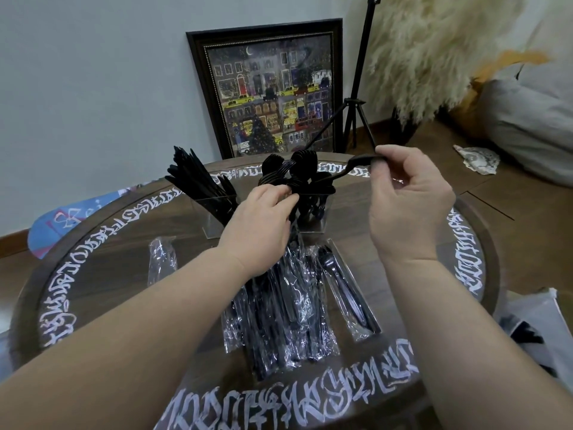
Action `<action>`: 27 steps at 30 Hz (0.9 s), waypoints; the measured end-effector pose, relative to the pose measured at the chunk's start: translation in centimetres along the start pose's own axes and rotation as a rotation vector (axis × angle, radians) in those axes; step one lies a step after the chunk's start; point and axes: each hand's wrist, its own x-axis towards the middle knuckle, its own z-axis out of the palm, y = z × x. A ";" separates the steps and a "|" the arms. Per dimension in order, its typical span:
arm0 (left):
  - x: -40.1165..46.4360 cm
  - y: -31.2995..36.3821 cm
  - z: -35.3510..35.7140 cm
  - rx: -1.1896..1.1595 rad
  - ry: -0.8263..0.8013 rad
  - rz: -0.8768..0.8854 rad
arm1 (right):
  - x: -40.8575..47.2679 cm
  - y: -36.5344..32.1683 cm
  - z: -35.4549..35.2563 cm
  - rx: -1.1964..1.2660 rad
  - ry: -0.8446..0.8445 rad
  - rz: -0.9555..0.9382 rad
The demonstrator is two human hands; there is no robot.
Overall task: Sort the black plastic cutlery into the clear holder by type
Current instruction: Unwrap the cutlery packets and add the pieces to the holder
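A clear holder [214, 220] stands at the far middle of the round table. Black knives [198, 181] fan out of its left part; forks and spoons [302, 170] fill the middle and right. My left hand [263, 225] reaches into the holder's middle, its fingers curled among the black cutlery there. Above and to the right of the holder, my right hand [406, 197] pinches the handle of a single black piece of cutlery [350, 167], whose head points left toward the holder. Wrapped bundles of black cutlery [279, 305] lie in clear plastic in front of the holder.
The dark round table [102, 268] bears a ring of white lettering. A single wrapped packet [161, 259] lies left of the bundles. Behind the table a framed picture [269, 88] leans on the wall, with a black tripod [356, 97] and pampas grass [434, 51] to its right.
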 end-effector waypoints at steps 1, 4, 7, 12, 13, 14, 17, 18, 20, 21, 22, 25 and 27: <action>0.1 0.0 0.1 0.008 -0.020 -0.004 | 0.0 0.1 0.1 -0.028 -0.006 -0.028; 0.3 0.1 0.2 0.021 -0.068 -0.028 | -0.3 0.5 0.5 -0.087 -0.040 -0.094; 0.5 0.1 0.2 0.028 -0.088 -0.031 | -0.7 0.9 1.1 -0.114 -0.103 -0.162; 0.7 -0.1 0.2 -0.008 -0.070 -0.021 | -0.8 1.2 1.9 -0.126 -0.156 -0.216; 0.7 -0.1 0.2 -0.021 -0.058 -0.020 | -0.9 1.3 2.0 -0.127 -0.172 -0.209; 0.6 -0.1 0.2 -0.035 -0.048 -0.021 | -0.9 1.3 2.1 -0.127 -0.193 -0.198; 0.5 -0.2 0.3 -0.066 -0.025 -0.021 | -1.4 1.8 2.7 -0.166 -0.258 -0.231; 0.5 -0.3 0.3 -0.074 -0.019 -0.020 | -1.5 2.1 2.9 -0.201 -0.288 -0.253; 0.4 -0.3 0.3 -0.087 -0.011 -0.017 | -1.7 2.7 3.2 -0.291 -0.357 -0.282; 0.4 -0.3 0.3 -0.090 -0.007 -0.015 | -1.8 2.8 3.3 -0.322 -0.395 -0.276; 0.4 -0.4 0.3 -0.089 -0.004 -0.012 | -1.9 3.0 3.3 -0.345 -0.433 -0.260; 0.2 -0.4 0.2 -0.094 0.006 0.004 | -2.1 2.8 3.2 -0.376 -0.500 -0.211; 0.1 -0.3 0.0 -0.105 0.020 0.010 | -2.1 2.5 2.8 -0.354 -0.503 -0.181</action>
